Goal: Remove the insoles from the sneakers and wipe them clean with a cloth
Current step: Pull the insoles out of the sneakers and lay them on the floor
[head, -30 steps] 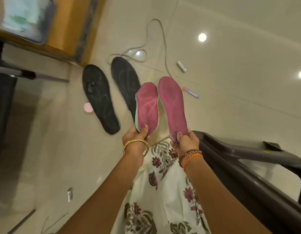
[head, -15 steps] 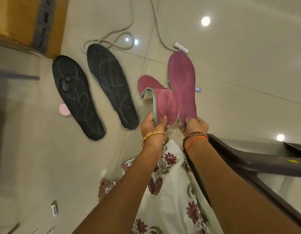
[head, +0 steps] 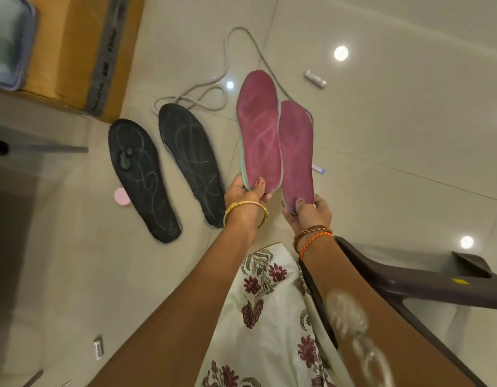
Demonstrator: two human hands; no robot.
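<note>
Two pink insoles are held up over the tiled floor. My left hand (head: pixel 245 195) pinches the heel of the left pink insole (head: pixel 259 129), which has pale wavy marks and a mint-green edge. My right hand (head: pixel 307 212) pinches the heel of the right pink insole (head: pixel 296 152), which sits slightly lower and overlaps the first. Two black insoles lie flat on the floor to the left, one (head: pixel 142 180) farther left and one (head: pixel 191 160) nearer my hands. No cloth or sneakers are in view.
A grey cable (head: pixel 213 96) loops on the floor behind the insoles. A cardboard box (head: pixel 74 51) stands at the upper left. A small pink disc (head: pixel 121 196), a white tube (head: pixel 314 78) and a dark plastic chair (head: pixel 409 280) at the right lie around me.
The left pink insole, bent over half a second ago, is straight again. Both pink insoles have shifted and now stand side by side, overlapping.
</note>
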